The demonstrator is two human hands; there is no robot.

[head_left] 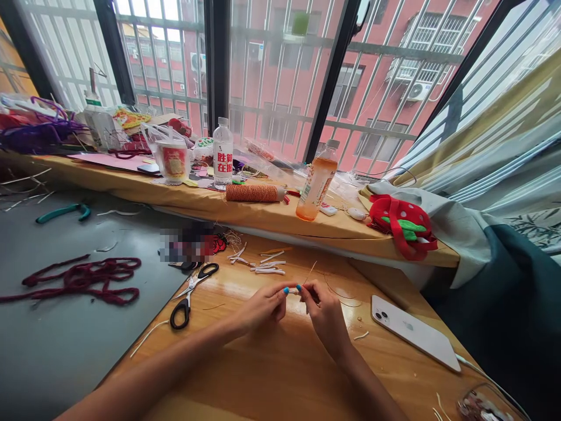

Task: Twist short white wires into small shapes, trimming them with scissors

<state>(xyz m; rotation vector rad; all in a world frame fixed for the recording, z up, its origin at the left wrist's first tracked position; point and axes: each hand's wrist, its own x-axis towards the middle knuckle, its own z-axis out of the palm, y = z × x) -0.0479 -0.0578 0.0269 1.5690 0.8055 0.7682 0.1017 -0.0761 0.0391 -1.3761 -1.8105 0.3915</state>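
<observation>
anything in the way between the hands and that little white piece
Nothing visible: the left hand and right hand meet at the small white piece. The black-handled scissors lie off to the left.

free: near tabletop [280,368] | blocked left: scissors [191,285] | blocked right: phone [414,334] | blocked ahead: white strips [270,271]

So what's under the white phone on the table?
The phone lies on the wooden table, and wood shows beside it. Whatever is right beneath is covered, so I can't tell.
</observation>
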